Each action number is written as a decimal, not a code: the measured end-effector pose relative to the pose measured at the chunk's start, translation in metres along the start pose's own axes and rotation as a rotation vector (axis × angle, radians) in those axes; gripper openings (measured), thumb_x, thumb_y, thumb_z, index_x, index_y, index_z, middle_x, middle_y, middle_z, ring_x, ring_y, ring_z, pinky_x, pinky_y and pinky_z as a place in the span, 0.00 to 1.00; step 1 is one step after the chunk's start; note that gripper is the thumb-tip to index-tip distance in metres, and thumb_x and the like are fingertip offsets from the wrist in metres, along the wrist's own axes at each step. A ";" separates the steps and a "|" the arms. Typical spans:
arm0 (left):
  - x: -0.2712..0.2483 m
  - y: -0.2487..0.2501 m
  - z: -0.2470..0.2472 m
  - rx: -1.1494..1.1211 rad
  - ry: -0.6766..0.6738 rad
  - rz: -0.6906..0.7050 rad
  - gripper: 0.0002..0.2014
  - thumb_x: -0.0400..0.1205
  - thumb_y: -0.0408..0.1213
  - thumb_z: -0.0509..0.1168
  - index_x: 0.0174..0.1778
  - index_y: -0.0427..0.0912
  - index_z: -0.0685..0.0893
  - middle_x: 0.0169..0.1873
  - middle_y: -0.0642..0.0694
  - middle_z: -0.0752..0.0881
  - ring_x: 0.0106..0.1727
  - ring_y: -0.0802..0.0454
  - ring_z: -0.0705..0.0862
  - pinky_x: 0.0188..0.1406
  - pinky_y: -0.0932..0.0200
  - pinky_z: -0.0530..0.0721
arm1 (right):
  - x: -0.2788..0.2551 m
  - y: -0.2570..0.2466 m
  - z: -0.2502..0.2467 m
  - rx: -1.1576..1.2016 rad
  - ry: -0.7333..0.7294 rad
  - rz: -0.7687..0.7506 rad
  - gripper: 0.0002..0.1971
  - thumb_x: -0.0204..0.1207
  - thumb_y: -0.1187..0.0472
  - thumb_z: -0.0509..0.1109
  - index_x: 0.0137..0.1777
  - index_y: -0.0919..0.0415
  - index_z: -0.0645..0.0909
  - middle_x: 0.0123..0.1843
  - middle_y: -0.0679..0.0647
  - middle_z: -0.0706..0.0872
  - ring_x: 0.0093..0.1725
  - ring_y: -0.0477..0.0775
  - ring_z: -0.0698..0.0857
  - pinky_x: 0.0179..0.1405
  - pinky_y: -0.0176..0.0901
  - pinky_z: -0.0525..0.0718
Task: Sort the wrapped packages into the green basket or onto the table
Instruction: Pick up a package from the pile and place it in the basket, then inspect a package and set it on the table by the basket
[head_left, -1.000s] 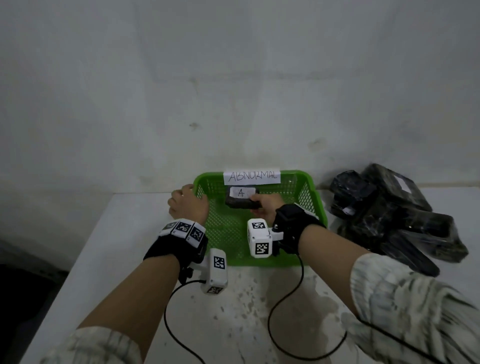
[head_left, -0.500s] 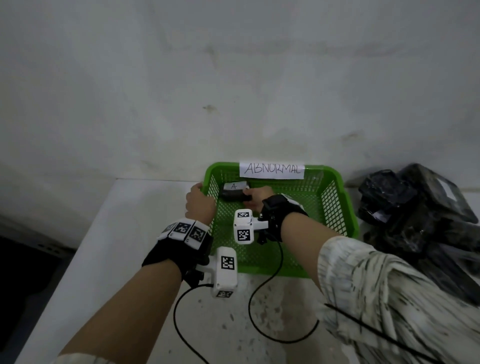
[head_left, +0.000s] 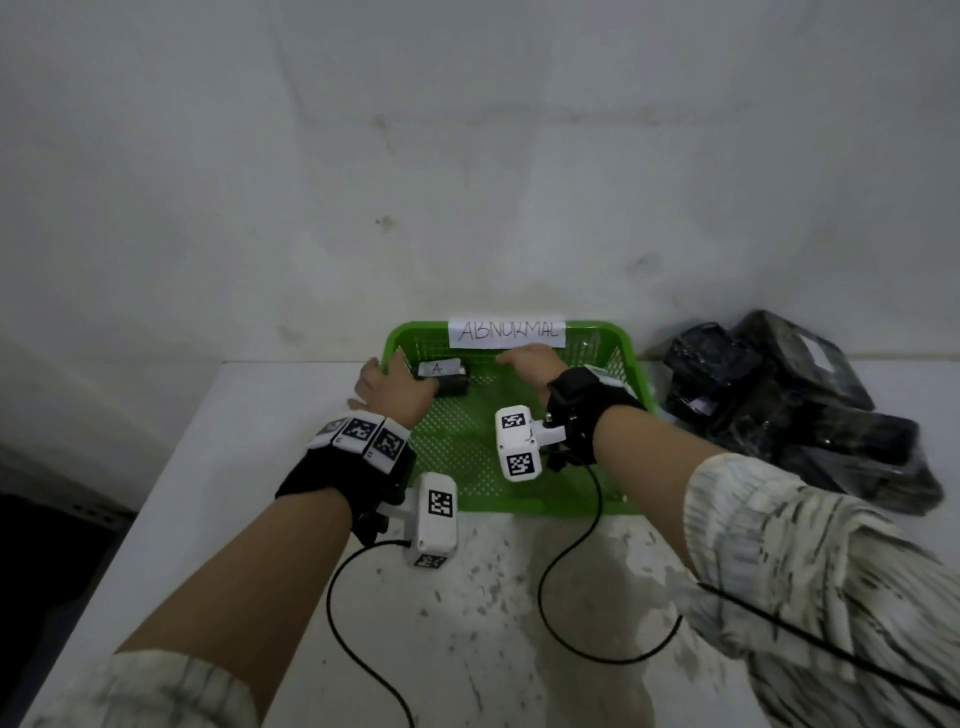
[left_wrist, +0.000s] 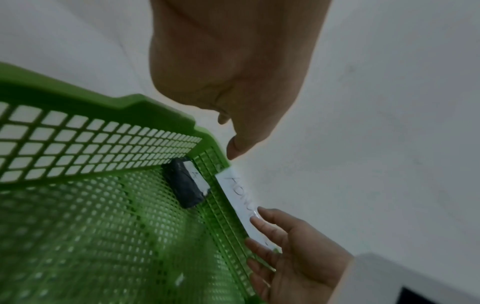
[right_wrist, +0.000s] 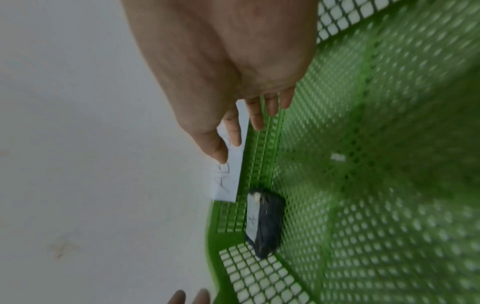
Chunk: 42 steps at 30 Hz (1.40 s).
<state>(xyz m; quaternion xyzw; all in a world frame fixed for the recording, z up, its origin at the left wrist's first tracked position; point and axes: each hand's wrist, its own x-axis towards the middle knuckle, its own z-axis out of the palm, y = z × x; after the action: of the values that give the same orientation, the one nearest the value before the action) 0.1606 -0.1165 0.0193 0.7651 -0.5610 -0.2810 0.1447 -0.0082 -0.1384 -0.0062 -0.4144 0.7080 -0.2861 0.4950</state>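
A green basket (head_left: 636, 384) with a paper "ABNORMAL" label (head_left: 506, 333) stands against the wall. One small black wrapped package (head_left: 449, 383) with a white "A" sticker lies in its back left corner, also seen in the wrist views (left_wrist: 185, 183) (right_wrist: 267, 222). No hand holds it. My left hand (head_left: 395, 382) sits at that corner's rim, thumb tip (left_wrist: 233, 148) at the rim, fingers outside and loosely spread. My right hand (head_left: 522, 357) hovers at the back wall, its straight fingers (right_wrist: 255, 121) against the label. A pile of black wrapped packages (head_left: 789, 410) lies right of the basket.
The white table (head_left: 234, 467) runs left and in front of the basket, with a stained patch (head_left: 519, 597) near me. A grey wall (head_left: 467, 182) stands right behind the basket. Black wrist cables (head_left: 566, 587) trail over the table. The table's left edge drops to a dark floor.
My right hand has let go of the small package and moved right along the back wall. The package now lies in the back left corner. My left hand's fingers have loosened at the rim.
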 end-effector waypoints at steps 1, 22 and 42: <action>-0.009 0.007 0.002 0.026 -0.041 0.043 0.33 0.79 0.45 0.64 0.79 0.50 0.61 0.80 0.39 0.55 0.80 0.38 0.54 0.80 0.39 0.46 | -0.005 0.004 -0.012 -0.001 0.050 -0.031 0.20 0.80 0.59 0.68 0.68 0.68 0.79 0.72 0.63 0.79 0.72 0.62 0.77 0.73 0.51 0.74; -0.136 0.121 0.138 0.092 -0.401 0.352 0.31 0.85 0.50 0.55 0.82 0.48 0.52 0.82 0.41 0.53 0.83 0.41 0.49 0.79 0.35 0.47 | -0.073 0.095 -0.206 -0.635 0.403 -0.034 0.41 0.70 0.51 0.76 0.81 0.53 0.61 0.80 0.64 0.57 0.80 0.69 0.56 0.77 0.56 0.60; -0.114 0.120 0.146 0.203 -0.374 0.429 0.32 0.83 0.40 0.59 0.82 0.50 0.54 0.82 0.48 0.55 0.82 0.42 0.53 0.79 0.34 0.51 | -0.029 0.100 -0.208 -0.762 0.385 -0.049 0.34 0.77 0.44 0.65 0.81 0.50 0.61 0.76 0.72 0.65 0.76 0.71 0.62 0.74 0.59 0.64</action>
<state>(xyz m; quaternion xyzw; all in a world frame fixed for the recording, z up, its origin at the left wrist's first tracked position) -0.0436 -0.0350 -0.0025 0.5744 -0.7520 -0.3228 0.0178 -0.2291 -0.0653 -0.0025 -0.5235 0.8326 -0.0876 0.1584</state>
